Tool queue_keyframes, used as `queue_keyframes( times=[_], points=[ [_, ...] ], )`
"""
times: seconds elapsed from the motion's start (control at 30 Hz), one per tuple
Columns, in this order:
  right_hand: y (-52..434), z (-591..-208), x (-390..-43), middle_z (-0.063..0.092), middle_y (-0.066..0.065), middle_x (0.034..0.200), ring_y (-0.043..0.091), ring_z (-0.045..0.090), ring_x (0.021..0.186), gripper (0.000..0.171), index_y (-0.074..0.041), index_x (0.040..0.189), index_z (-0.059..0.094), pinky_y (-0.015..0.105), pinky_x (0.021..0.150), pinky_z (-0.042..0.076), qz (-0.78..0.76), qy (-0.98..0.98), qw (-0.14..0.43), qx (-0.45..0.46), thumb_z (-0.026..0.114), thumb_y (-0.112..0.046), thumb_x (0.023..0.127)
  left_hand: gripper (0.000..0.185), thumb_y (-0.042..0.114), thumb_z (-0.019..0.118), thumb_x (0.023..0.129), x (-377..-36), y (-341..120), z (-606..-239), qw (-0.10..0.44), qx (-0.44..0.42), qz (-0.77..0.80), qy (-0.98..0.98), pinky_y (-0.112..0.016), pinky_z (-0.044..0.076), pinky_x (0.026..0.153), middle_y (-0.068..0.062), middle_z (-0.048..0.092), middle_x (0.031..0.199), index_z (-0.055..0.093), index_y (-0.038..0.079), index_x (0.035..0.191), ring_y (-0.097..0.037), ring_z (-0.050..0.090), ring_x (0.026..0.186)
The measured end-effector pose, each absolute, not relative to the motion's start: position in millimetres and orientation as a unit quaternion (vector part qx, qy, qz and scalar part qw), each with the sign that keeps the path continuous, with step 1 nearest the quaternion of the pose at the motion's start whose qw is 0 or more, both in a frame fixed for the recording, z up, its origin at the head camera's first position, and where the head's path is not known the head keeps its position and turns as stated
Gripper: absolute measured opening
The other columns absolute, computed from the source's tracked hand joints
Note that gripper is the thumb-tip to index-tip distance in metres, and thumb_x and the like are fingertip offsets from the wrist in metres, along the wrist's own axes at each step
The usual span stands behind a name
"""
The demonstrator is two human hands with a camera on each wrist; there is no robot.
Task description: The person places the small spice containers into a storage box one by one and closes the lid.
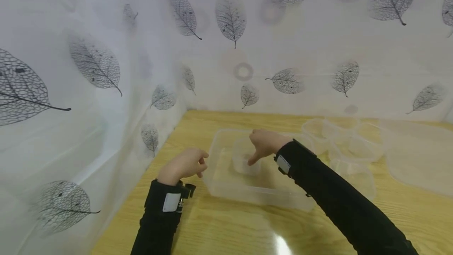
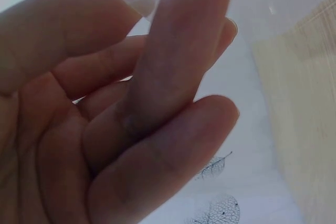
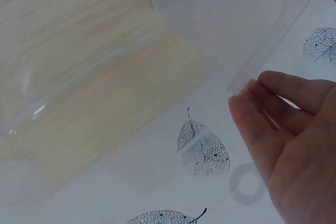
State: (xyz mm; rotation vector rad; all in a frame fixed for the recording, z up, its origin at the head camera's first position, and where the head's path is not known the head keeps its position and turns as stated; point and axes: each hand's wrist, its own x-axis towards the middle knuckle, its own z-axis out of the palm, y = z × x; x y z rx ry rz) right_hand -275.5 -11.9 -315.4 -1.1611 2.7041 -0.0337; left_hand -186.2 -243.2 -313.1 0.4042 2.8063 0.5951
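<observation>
Your arms and hands: what you wear.
You wear long black sleeves down to both wrists. Your left hand (image 1: 184, 165) is bare, with a black wrist strap bearing a white rectangular patch and a small black clamp-like mount beside it. Your right hand (image 1: 264, 145) is bare too; its cuff carries a matching white patch on a black band.
</observation>
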Motion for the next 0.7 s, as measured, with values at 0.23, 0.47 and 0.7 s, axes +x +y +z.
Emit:
queue_keyframes(
  times=[0.23, 0.47, 0.7],
  points=[
    [-27.1, -320.6, -275.9, 0.050, 0.019, 0.106, 0.030, 0.050, 0.097, 0.076, 0.011, 0.117, 0.046, 0.038, 0.086, 0.038, -0.060, 0.915, 0.093, -0.389, 0.070, -0.043, 0.070, 0.036, 0.005, 0.053, 0.085, -186.4, -244.0, -313.5, 0.120, 0.144, 0.210, 0.960, -0.028, 0.043, 0.060, -0.012, 0.060, 0.092, 0.050, -0.007, 0.119, -0.010, 0.058, 0.059],
    [-35.5, -328.4, -277.6, 0.039, 0.028, 0.126, 0.037, 0.036, 0.117, 0.084, 0.014, 0.127, 0.035, 0.041, 0.097, 0.028, -0.096, 0.913, 0.080, -0.387, 0.067, -0.042, 0.074, 0.037, 0.003, 0.052, 0.085, -186.5, -244.8, -313.7, 0.124, 0.143, 0.216, 0.958, -0.027, 0.042, 0.057, -0.011, 0.060, 0.090, 0.049, -0.009, 0.119, -0.010, 0.058, 0.059],
    [-42.0, -337.9, -281.3, 0.038, 0.028, 0.127, 0.038, 0.034, 0.119, 0.083, 0.014, 0.126, 0.036, 0.042, 0.098, 0.027, -0.134, 0.912, 0.064, -0.382, 0.068, -0.041, 0.074, 0.037, 0.003, 0.052, 0.084, -188.2, -244.5, -315.1, 0.122, 0.143, 0.212, 0.959, -0.027, 0.043, 0.059, -0.012, 0.061, 0.090, 0.050, -0.008, 0.119, -0.010, 0.058, 0.058]
  ],
)
